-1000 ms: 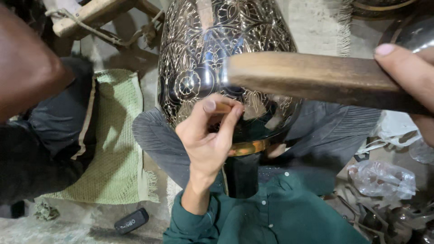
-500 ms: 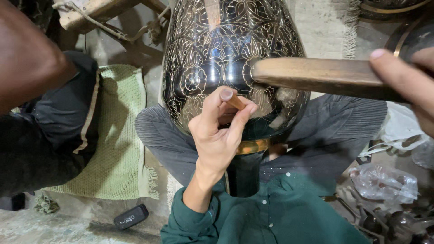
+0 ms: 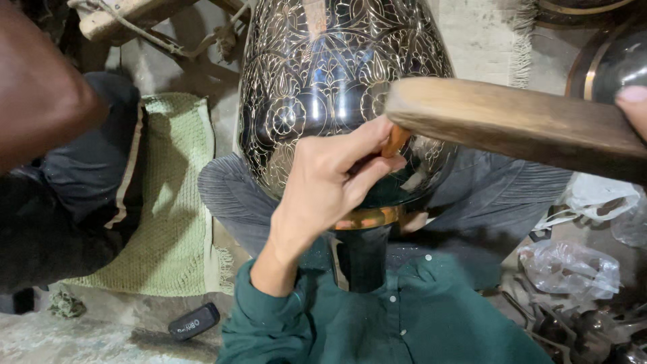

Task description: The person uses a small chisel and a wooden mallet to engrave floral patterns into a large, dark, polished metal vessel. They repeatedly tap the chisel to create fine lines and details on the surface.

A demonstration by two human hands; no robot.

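A large black metal vase (image 3: 323, 74) with fine engraved floral patterns lies across my lap, its neck ringed by a brass band (image 3: 367, 217). My left hand (image 3: 330, 182), in a green sleeve, pinches a short orange-brown chisel (image 3: 395, 139) against the vase's belly. My right hand (image 3: 635, 106) shows only at the right edge, wrapped around a thick wooden mallet (image 3: 512, 125). The mallet's end sits right at the top of the chisel.
A green woven cloth (image 3: 175, 202) covers the floor on the left, and a small black device (image 3: 193, 321) lies below it. Crumpled plastic bags (image 3: 569, 266) lie at the right. Another dark round vessel (image 3: 606, 61) is at the top right. A blurred brown shape (image 3: 40, 101) fills the upper left.
My left hand and the chisel have shifted slightly up and right on the vase. The mallet's end has drawn a little to the right and stays at the chisel's top.
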